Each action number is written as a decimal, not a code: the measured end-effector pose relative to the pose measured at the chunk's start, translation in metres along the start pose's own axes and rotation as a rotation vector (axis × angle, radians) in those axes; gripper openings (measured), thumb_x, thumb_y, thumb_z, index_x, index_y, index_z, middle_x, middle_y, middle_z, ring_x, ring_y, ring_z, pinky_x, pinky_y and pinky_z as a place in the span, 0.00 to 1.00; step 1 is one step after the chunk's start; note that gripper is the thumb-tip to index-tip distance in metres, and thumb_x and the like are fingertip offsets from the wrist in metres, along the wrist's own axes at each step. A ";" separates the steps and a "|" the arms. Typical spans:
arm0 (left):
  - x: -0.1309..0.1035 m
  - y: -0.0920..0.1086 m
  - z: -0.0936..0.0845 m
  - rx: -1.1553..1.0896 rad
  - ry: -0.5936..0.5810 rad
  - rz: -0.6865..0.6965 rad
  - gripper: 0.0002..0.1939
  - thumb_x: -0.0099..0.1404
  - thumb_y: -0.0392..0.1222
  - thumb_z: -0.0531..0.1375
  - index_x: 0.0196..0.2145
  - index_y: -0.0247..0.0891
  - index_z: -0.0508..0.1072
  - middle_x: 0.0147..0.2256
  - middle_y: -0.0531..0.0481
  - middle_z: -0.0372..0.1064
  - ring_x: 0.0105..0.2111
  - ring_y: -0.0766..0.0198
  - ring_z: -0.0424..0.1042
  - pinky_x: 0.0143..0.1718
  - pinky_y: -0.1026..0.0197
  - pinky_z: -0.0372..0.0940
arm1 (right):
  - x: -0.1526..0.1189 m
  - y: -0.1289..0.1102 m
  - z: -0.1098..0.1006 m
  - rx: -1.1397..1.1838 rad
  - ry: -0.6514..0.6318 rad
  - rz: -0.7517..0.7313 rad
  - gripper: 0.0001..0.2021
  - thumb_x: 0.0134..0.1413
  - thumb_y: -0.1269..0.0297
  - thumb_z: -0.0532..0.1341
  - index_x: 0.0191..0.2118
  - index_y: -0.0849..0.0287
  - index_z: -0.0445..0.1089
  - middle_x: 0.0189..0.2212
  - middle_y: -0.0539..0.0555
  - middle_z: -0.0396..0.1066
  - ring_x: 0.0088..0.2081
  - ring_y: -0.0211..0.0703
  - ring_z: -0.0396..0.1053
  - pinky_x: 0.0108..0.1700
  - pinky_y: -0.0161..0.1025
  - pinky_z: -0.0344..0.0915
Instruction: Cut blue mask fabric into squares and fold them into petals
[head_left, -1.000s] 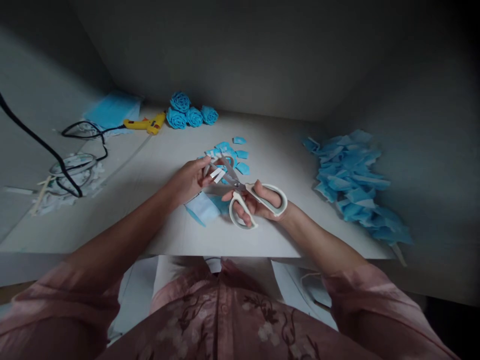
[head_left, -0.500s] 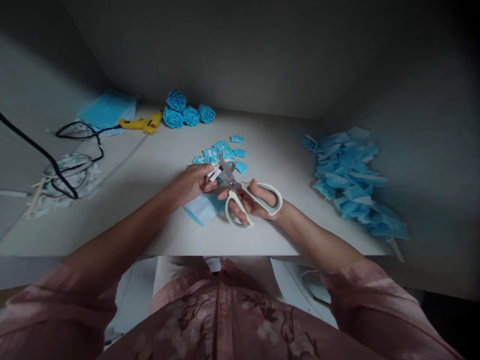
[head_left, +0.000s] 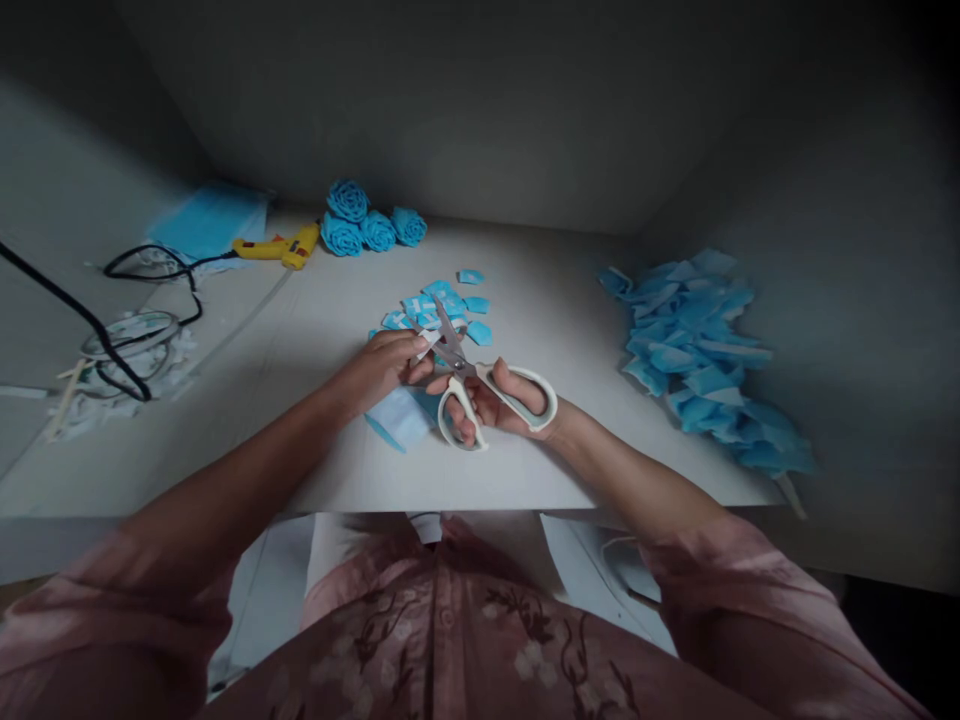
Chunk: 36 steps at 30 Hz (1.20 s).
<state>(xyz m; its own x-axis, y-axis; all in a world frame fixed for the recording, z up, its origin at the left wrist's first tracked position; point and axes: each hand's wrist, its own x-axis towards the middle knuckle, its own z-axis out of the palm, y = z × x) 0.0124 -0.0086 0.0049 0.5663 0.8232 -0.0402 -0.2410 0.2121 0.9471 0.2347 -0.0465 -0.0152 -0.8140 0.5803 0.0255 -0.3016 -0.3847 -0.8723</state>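
Note:
Between the fingertips of my left hand [head_left: 384, 366] is a small white piece of material [head_left: 428, 341], pinched at its edge. My right hand [head_left: 499, 408] has its thumb and fingers through the handles of white-handled scissors [head_left: 460, 367]. The blades are spread and reach up to the white piece; whether they touch it I cannot tell. Just beyond the hands lie several small blue petal-shaped pieces [head_left: 477, 304], some with white on them. Under the hands rests a folded blue and white sheet [head_left: 399, 416], partly hidden.
Blue fabric-like roses [head_left: 377, 231] sit at the back of the table [head_left: 540, 470], beside a yellow glue gun [head_left: 277, 247] with a black cord. Flat blue sheets [head_left: 210, 220] lie back left, white scraps [head_left: 146, 355] at left. A heap of blue pieces [head_left: 697, 350] covers the right side.
The scissors have shifted slightly left, and their lower handle has swung toward the left. The left hand keeps its pinch on the white piece. The view has shifted a little.

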 end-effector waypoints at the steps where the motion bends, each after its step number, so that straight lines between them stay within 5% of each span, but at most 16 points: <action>1: -0.001 0.001 0.001 0.044 -0.007 0.010 0.24 0.60 0.57 0.69 0.20 0.38 0.67 0.22 0.51 0.62 0.26 0.64 0.63 0.32 0.57 0.57 | 0.000 0.000 0.000 -0.007 -0.006 -0.003 0.39 0.59 0.27 0.60 0.54 0.63 0.74 0.36 0.53 0.72 0.32 0.37 0.71 0.34 0.36 0.74; 9: -0.003 -0.003 0.005 0.176 -0.049 0.046 0.21 0.61 0.55 0.66 0.23 0.38 0.67 0.22 0.55 0.56 0.25 0.66 0.56 0.32 0.58 0.53 | 0.003 0.000 0.001 -0.029 -0.007 -0.007 0.42 0.58 0.25 0.59 0.53 0.65 0.73 0.35 0.54 0.72 0.32 0.38 0.69 0.35 0.37 0.75; 25: -0.003 0.004 0.004 0.218 -0.134 0.072 0.16 0.59 0.51 0.63 0.21 0.39 0.66 0.24 0.52 0.61 0.29 0.63 0.61 0.37 0.55 0.56 | -0.002 -0.007 0.001 0.175 -0.038 -0.015 0.35 0.65 0.32 0.59 0.53 0.65 0.75 0.28 0.48 0.68 0.25 0.34 0.63 0.24 0.33 0.69; 33: -0.007 0.009 0.008 0.377 -0.065 0.066 0.19 0.66 0.51 0.60 0.22 0.39 0.64 0.25 0.52 0.62 0.31 0.63 0.62 0.38 0.56 0.58 | -0.004 -0.006 -0.001 0.182 -0.020 0.022 0.36 0.68 0.33 0.54 0.53 0.66 0.75 0.26 0.45 0.64 0.22 0.32 0.58 0.21 0.32 0.65; 36: -0.008 0.011 0.009 0.422 -0.063 0.070 0.20 0.67 0.52 0.59 0.22 0.39 0.66 0.25 0.52 0.64 0.30 0.64 0.62 0.37 0.57 0.59 | -0.005 -0.007 -0.002 0.166 -0.011 0.014 0.35 0.64 0.33 0.60 0.51 0.66 0.76 0.25 0.44 0.63 0.20 0.29 0.55 0.19 0.29 0.62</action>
<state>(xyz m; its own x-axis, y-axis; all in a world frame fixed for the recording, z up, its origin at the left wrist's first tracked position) 0.0122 -0.0175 0.0189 0.6102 0.7914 0.0360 0.0556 -0.0881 0.9946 0.2416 -0.0454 -0.0097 -0.8238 0.5665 0.0197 -0.3672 -0.5069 -0.7799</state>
